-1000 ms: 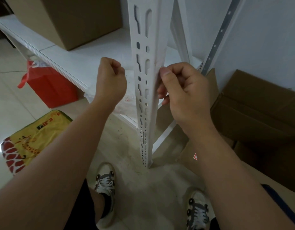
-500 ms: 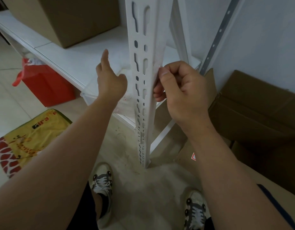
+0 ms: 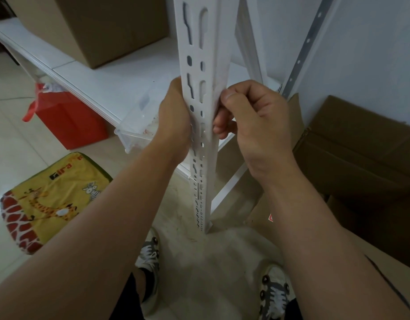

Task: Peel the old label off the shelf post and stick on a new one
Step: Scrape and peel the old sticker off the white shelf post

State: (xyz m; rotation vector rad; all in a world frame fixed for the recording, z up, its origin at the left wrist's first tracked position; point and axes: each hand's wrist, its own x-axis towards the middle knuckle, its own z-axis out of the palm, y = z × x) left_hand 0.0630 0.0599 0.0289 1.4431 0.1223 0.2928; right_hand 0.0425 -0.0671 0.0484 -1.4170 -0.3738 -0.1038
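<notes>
Shelf post (image 3: 211,93) stands upright mid-frame, a white slotted angle upright running down to the floor between my feet. I can't make out the old label itself; if it's there, it's on the post's right-hand face, edge-on to the camera.

Right hand (image 3: 252,121) is curled against that right edge, thumb tip pressed on the corner and fingers tucked behind. It reads as picking at or pinching something thin there, but whether it has hold of a label edge I cannot tell.

Left hand (image 3: 176,121) is against the post's left side at the same height. Its fingers are hidden behind the metal, so whether it's clasping or just bracing is unclear.

My read: peel stage, early. No new label in sight.

Next move needs a lifted corner, then a slow pull along the post with the left hand holding it steady. Risk is tearing and leaving residue.

Around: cardboard box (image 3: 100,26) on the white shelf (image 3: 120,86), red bag (image 3: 70,121) below, giraffe-print cushion (image 3: 51,199) on the floor, flattened cartons (image 3: 361,158) to the right.
</notes>
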